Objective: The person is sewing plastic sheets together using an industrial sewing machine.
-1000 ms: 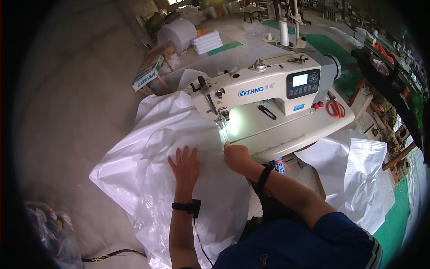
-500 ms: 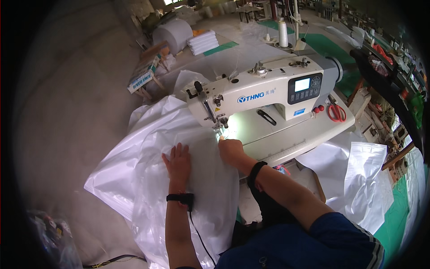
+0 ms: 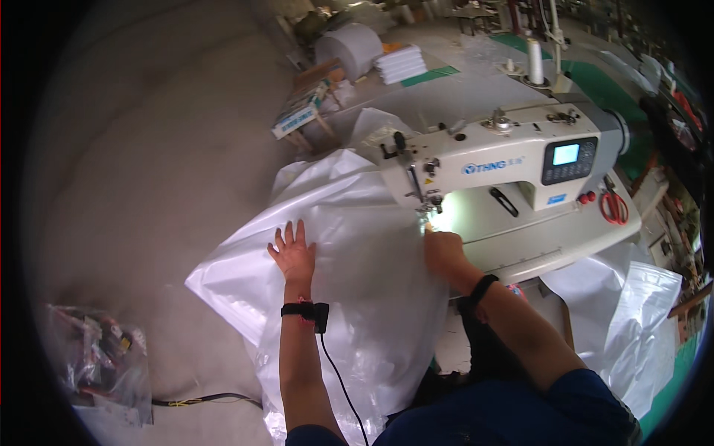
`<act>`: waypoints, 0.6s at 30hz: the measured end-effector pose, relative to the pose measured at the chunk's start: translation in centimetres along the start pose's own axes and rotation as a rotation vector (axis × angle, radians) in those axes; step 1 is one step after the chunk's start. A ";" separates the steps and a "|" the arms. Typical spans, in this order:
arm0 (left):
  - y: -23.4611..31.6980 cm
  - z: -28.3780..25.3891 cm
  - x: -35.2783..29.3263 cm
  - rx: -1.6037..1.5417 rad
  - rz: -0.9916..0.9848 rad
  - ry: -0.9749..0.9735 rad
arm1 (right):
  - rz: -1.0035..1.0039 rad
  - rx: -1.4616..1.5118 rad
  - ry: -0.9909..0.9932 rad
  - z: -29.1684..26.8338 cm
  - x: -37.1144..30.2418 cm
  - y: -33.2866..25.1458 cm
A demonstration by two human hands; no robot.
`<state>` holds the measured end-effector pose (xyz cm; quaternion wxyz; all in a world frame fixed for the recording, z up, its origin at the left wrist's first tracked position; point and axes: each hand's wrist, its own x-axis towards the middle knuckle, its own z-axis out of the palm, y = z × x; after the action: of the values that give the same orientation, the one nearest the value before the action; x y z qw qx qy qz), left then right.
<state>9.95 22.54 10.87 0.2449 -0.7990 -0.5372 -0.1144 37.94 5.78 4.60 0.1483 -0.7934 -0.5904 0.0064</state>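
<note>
A large sheet of shiny white plastic hangs in folds over the front left of a white sewing machine. My left hand is open with its fingers spread, over the left part of the sheet; whether the palm presses on it I cannot tell. Close below the lit needle and presser foot, my right hand is closed at the sheet's right edge, its index finger pointing toward the foot. The fingertips and the very edge they pinch are partly hidden.
On the machine bed lie a black thread snipper and red-handled scissors. A white thread cone stands behind. More white plastic hangs at the right. A clear bag of items and a black cable are on the floor at left.
The view has swung left, so the machine appears farther right. My left hand has moved left across the sheet, away from the needle; my right hand stays by the presser foot.
</note>
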 end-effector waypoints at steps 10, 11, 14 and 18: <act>-13.5 3.5 -2.1 0.111 -0.429 -0.413 | 0.012 0.049 0.285 1.6 -3.0 0.1; -15.1 3.7 -2.9 0.099 -0.440 -0.395 | -0.010 0.041 0.318 1.7 -3.1 0.1; -18.7 4.1 -4.9 0.123 -0.397 -0.267 | -0.038 0.022 0.352 1.7 -3.1 0.1; -17.8 4.8 -6.4 -0.534 -0.093 -0.139 | -0.020 0.056 0.326 1.5 -2.8 -0.1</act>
<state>-9.23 25.21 8.72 -0.0173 -0.8157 -0.5396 -0.2078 36.74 3.51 2.67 0.2642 -0.7734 -0.5661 -0.1076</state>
